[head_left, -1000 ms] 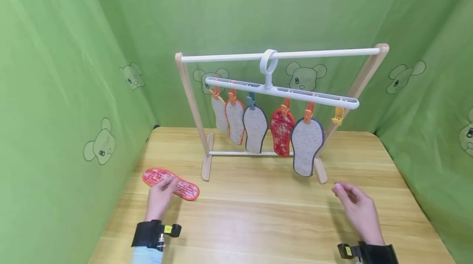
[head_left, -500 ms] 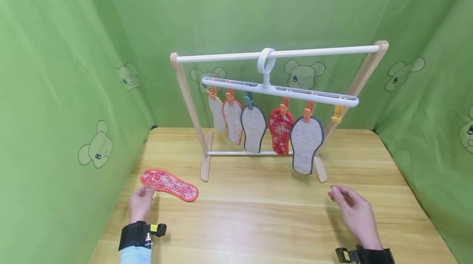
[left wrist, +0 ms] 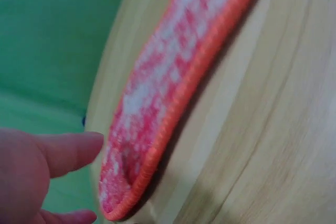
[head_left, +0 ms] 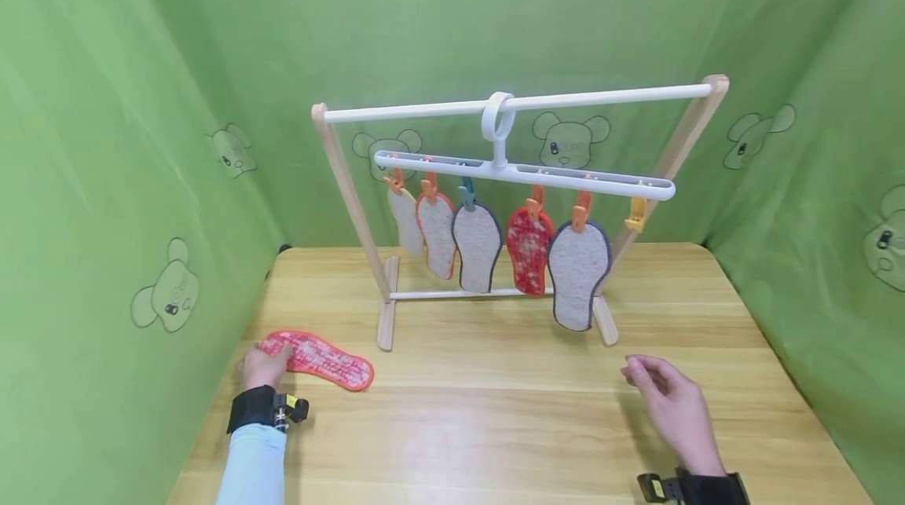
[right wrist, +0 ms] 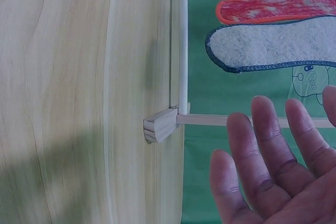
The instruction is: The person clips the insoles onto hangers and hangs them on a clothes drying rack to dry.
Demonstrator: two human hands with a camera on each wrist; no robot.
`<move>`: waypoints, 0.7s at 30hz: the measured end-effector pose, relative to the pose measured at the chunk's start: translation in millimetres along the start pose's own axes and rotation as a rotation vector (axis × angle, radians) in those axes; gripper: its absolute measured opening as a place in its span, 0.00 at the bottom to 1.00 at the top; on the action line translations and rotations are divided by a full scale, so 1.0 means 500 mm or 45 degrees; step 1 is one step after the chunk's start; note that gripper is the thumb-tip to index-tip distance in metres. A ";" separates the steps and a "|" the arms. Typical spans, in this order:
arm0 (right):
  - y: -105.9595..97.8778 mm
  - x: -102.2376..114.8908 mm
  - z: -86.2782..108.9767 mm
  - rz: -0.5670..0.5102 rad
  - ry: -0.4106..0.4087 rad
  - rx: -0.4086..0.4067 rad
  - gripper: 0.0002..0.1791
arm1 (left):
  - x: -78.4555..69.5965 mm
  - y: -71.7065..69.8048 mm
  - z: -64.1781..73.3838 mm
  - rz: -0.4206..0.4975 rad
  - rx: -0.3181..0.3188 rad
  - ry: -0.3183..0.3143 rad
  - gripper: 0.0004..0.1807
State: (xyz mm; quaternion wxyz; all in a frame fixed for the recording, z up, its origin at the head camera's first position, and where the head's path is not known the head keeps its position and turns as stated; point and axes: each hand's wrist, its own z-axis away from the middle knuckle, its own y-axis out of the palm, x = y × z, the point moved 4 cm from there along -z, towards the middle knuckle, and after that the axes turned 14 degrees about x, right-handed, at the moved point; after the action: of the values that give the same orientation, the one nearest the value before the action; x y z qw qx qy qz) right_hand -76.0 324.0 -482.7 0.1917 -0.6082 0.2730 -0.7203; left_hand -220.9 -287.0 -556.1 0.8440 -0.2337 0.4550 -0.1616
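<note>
A red and white insole with an orange edge lies flat on the left of the table. At its left end is my left hand, thumb and finger spread about the tip. In the left wrist view the fingers stand just beside the insole's end, not pinching it. My right hand is held over the right side of the table with its fingers loosely bent and nothing in them. The right wrist view shows those fingers apart, below the hanging insoles.
A wooden stand with a white top rod carries a white hanger. Several insoles hang there from clips, among them a grey one and a red one. A yellow clip at the right end holds nothing. Green curtains enclose the table.
My left hand has moved left from over the middle of the insole, then forward to its left end. My right hand has stayed nearly still. The head view has shifted slightly.
</note>
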 end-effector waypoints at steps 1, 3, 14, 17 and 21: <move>0.000 0.001 0.001 0.002 -0.003 -0.002 0.24 | 0.000 0.000 -0.002 -0.031 -0.017 -0.008 0.44; -0.002 0.001 0.003 0.007 -0.010 -0.009 0.24 | 0.000 0.002 -0.007 -0.074 -0.032 -0.019 0.44; 0.001 0.008 0.009 0.025 -0.011 -0.008 0.24 | -0.010 0.007 -0.028 0.095 0.040 0.102 0.38; -0.002 0.012 0.007 0.037 -0.043 -0.017 0.23 | -0.017 0.012 -0.005 0.226 0.071 0.172 0.32; -0.019 0.024 0.001 0.049 -0.120 -0.063 0.20 | -0.044 0.021 0.027 0.332 0.065 0.250 0.28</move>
State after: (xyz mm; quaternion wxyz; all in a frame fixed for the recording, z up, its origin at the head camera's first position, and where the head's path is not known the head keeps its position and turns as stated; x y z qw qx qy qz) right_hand -77.3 324.2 -467.5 0.2029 -0.6408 0.2931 -0.6800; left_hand -220.4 -264.1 -540.2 0.8149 -0.1343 0.5576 -0.0842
